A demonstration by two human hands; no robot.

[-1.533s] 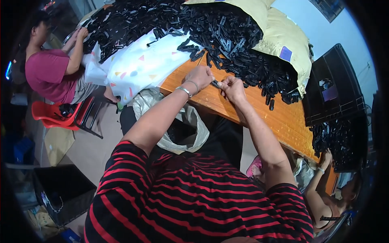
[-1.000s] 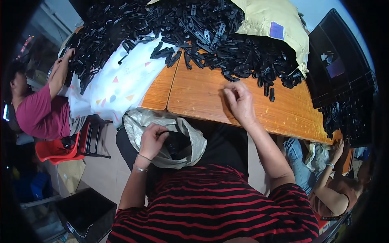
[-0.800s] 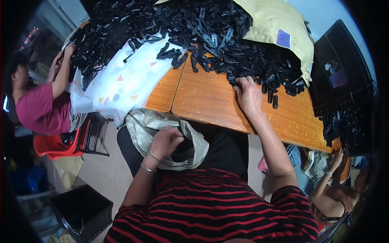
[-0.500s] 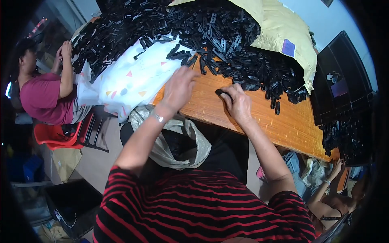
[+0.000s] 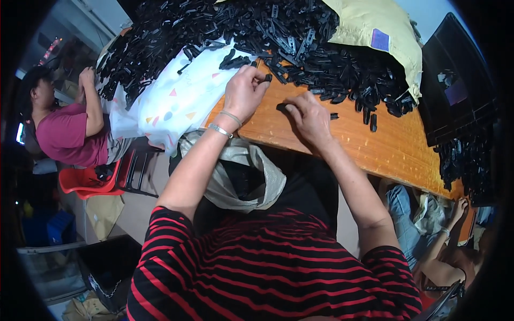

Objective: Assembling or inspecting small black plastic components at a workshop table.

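My left hand (image 5: 244,97) is raised over the left part of the wooden table (image 5: 375,160), next to the patterned white plastic bag. Thumb and fingers pinch a small black plastic clip (image 5: 268,78). To the right, my right hand (image 5: 311,122) rests low over the table, its fingers closed on another black plastic clip (image 5: 281,107) that sticks out on the left. One loose black piece (image 5: 334,116) lies right beside its knuckles. A large heap of similar black pieces (image 5: 214,32) spreads beyond both hands. The exact make of the pieces is too small to tell.
The white bag (image 5: 176,96) drapes off the table's left side. A yellowish sack (image 5: 369,27) lies over the heap. In my lap is an open woven sack (image 5: 273,182). One person (image 5: 69,128) sits at left, another (image 5: 450,257) at lower right. Black crate (image 5: 110,267) on the floor.
My left hand, blurred before, has moved up toward the heap and now shows a clip in its fingers. My right hand has shifted slightly away from me, still with its black piece.
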